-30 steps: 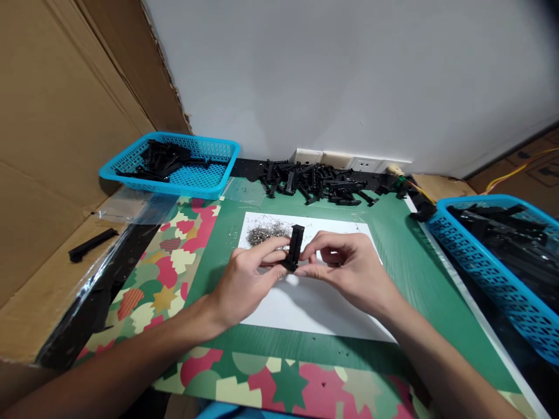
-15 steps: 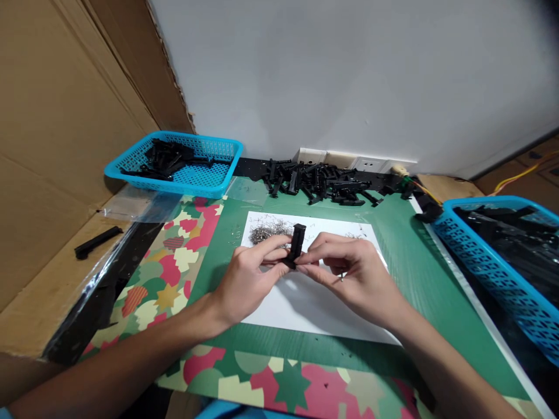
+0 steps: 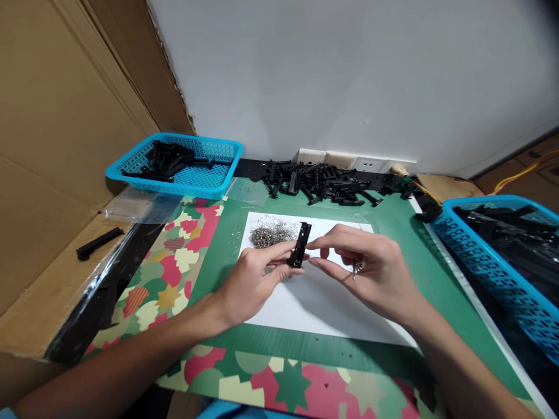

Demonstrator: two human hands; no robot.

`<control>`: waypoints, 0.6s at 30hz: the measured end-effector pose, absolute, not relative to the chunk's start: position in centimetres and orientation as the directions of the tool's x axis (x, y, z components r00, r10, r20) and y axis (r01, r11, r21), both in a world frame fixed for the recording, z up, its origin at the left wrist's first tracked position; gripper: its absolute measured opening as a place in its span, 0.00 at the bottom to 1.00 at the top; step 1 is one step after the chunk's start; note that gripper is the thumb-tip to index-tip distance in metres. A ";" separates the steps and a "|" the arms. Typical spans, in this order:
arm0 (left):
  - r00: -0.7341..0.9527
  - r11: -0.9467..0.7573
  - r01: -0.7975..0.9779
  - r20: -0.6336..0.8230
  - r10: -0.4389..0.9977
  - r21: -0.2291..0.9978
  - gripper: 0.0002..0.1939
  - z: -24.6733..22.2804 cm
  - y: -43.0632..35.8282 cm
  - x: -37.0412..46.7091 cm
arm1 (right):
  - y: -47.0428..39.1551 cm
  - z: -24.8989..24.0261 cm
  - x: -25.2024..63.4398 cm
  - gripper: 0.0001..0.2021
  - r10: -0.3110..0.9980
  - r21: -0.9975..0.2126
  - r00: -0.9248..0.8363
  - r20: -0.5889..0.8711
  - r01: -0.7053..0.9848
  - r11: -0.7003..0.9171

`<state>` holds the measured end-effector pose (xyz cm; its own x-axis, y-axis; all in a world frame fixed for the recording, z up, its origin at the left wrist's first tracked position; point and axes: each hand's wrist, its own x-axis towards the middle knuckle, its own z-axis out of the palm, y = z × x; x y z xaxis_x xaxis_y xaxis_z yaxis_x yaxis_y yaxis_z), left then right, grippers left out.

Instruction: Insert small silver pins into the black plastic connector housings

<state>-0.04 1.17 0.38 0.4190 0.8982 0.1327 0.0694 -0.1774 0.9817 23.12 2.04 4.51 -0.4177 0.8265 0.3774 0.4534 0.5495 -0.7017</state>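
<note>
My left hand [image 3: 251,284] pinches a narrow black plastic part [image 3: 301,243] near its lower end and holds it upright, leaning slightly right, above the white paper [image 3: 318,314]. My right hand [image 3: 371,267] is just to the right, its index fingertip at the part's side and its thumb slightly apart from the index. Small shiny metal pieces [image 3: 357,269] are tucked in the curled fingers of that hand; their exact kind is too small to tell. Behind the hands, a heap of similar small metal pieces [image 3: 269,234] lies on the paper.
Several black plastic parts [image 3: 321,181] are heaped along the wall. A blue basket [image 3: 205,189] with black parts stands back left, another blue basket [image 3: 498,291] at right. One black part [image 3: 99,243] lies on cardboard at left. Wall sockets [image 3: 371,164] sit behind the heap.
The black part has turned, showing a holed, channelled side, and leans more to the right. My right hand has drawn slightly right and its thumb and index have parted.
</note>
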 end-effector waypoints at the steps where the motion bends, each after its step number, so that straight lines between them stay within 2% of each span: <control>1: 0.426 -0.192 0.085 0.138 0.894 0.978 0.20 0.4 1.1 -0.1 | 2.1 4.6 23.3 0.07 0.819 -0.692 -0.426 0.385 0.454 0.561; 9: 0.461 -0.386 0.258 0.238 0.855 0.886 0.21 -0.2 1.2 -0.4 | 2.2 4.1 23.3 0.10 0.731 -0.610 -0.481 0.484 0.413 0.676; 18: 0.553 -0.559 0.260 0.353 0.754 0.787 0.23 -0.3 1.9 -0.3 | 2.0 3.1 23.5 0.14 0.582 -0.282 -0.546 0.602 0.537 0.795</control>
<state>-0.30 1.93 -0.35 0.5531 0.7545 0.3533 0.2600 -0.5593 0.7872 23.54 2.02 3.15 -0.5462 0.5821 0.6024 0.5368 0.7953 -0.2818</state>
